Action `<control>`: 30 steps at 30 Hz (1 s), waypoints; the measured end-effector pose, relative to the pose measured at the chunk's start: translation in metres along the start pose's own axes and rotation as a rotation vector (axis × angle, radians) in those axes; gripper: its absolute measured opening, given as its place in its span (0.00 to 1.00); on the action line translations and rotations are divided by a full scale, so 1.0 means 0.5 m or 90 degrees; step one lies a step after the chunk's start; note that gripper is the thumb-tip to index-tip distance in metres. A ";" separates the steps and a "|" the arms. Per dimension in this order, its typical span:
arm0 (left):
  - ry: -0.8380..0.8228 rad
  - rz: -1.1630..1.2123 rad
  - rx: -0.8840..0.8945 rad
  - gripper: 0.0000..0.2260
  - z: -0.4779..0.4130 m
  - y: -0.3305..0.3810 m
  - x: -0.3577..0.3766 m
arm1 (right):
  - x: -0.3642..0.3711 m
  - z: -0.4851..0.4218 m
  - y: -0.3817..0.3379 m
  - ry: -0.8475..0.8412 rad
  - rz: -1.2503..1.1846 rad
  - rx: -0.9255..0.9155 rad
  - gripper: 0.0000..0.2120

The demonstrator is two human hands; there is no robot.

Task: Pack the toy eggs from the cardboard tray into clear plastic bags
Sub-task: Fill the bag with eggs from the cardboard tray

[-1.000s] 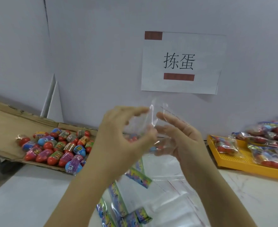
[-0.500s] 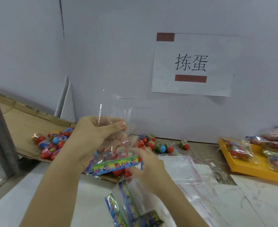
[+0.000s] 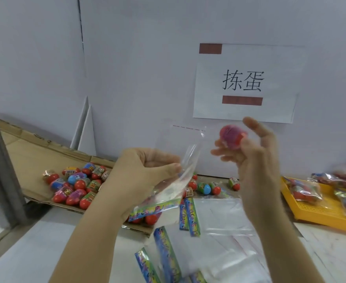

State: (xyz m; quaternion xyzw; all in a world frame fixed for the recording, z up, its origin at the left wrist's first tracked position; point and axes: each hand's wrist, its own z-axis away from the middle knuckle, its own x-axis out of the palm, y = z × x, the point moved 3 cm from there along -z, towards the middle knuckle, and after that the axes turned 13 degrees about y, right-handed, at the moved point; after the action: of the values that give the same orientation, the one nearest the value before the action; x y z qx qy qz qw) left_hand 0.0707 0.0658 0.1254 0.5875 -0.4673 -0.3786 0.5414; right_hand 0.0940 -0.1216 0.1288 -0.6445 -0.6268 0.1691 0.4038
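Observation:
My left hand (image 3: 145,172) pinches a clear plastic bag (image 3: 176,160) with a colourful printed strip along its lower edge; the bag hangs in the air, its mouth upward. My right hand (image 3: 249,152) is raised to the right of the bag, fingers curled around a pink and red toy egg (image 3: 232,137). Below and to the left, the flat cardboard tray (image 3: 33,158) holds several red, blue and pink toy eggs (image 3: 76,184). A few more eggs (image 3: 204,187) lie near the wall behind the bag.
A pile of empty clear bags (image 3: 215,231) with colourful strips lies on the white table in front of me. A yellow plastic tray (image 3: 321,211) at the right holds filled bags. A paper sign (image 3: 243,82) hangs on the wall. A grey post (image 3: 0,152) stands at left.
My right hand has come up from the table beside the tray, now holding a pink egg beside the bag. The left hand has kept hold of the bag, now held a little further right.

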 end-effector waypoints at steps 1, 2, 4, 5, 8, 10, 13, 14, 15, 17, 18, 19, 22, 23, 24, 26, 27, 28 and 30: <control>-0.007 -0.010 0.003 0.10 0.003 0.001 0.005 | -0.001 -0.001 -0.031 -0.030 -0.006 -0.045 0.11; -0.013 -0.032 0.011 0.09 0.006 0.000 0.009 | -0.001 0.001 -0.055 -0.050 0.020 -0.098 0.10; -0.023 -0.075 0.032 0.06 0.013 0.001 0.021 | 0.001 0.007 -0.080 -0.071 0.134 -0.210 0.11; -0.028 -0.087 0.041 0.06 0.016 0.001 0.026 | 0.002 0.008 -0.084 -0.078 0.195 -0.249 0.11; -0.051 -0.118 0.068 0.05 0.025 0.006 0.036 | 0.000 0.008 -0.086 -0.077 0.289 -0.279 0.08; -0.064 -0.152 0.089 0.07 0.029 0.006 0.040 | -0.004 0.008 -0.085 -0.078 0.330 -0.290 0.05; -0.072 -0.161 0.106 0.09 0.035 0.009 0.044 | -0.005 0.015 -0.089 -0.099 0.424 -0.339 0.09; -0.077 -0.151 0.106 0.11 0.036 0.010 0.045 | -0.004 0.017 -0.091 -0.112 0.431 -0.330 0.09; -0.085 -0.141 0.106 0.15 0.039 0.012 0.046 | -0.004 0.019 -0.091 -0.128 0.422 -0.309 0.09; -0.104 -0.125 0.107 0.20 0.045 0.015 0.047 | -0.003 0.020 -0.090 -0.163 0.387 -0.241 0.10; -0.112 -0.123 0.113 0.21 0.047 0.016 0.048 | -0.003 0.021 -0.088 -0.179 0.375 -0.209 0.09; -0.119 -0.124 0.121 0.20 0.048 0.018 0.049 | -0.003 0.020 -0.088 -0.189 0.370 -0.193 0.08; -0.137 -0.121 0.129 0.19 0.049 0.019 0.051 | -0.004 0.016 -0.088 -0.193 0.343 -0.172 0.05; -0.143 -0.121 0.131 0.19 0.049 0.019 0.051 | -0.005 0.015 -0.088 -0.192 0.335 -0.169 0.06; -0.147 -0.123 0.135 0.19 0.048 0.018 0.051 | -0.006 0.013 -0.087 -0.191 0.336 -0.165 0.08; -0.149 -0.130 0.141 0.20 0.048 0.018 0.050 | -0.008 0.010 -0.085 -0.194 0.354 -0.138 0.10; -0.148 -0.128 0.141 0.20 0.047 0.018 0.049 | -0.009 0.009 -0.083 -0.201 0.363 -0.121 0.11; -0.147 -0.124 0.139 0.20 0.046 0.017 0.050 | -0.011 0.009 -0.080 -0.211 0.373 -0.109 0.11; -0.143 -0.117 0.135 0.21 0.044 0.015 0.049 | -0.013 0.010 -0.078 -0.223 0.385 -0.097 0.10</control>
State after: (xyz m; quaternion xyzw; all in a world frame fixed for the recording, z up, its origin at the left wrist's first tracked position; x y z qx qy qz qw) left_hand 0.0555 0.0361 0.1316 0.6353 -0.5066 -0.4387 0.3839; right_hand 0.0633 -0.1304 0.1525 -0.7902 -0.4786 0.3417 0.1725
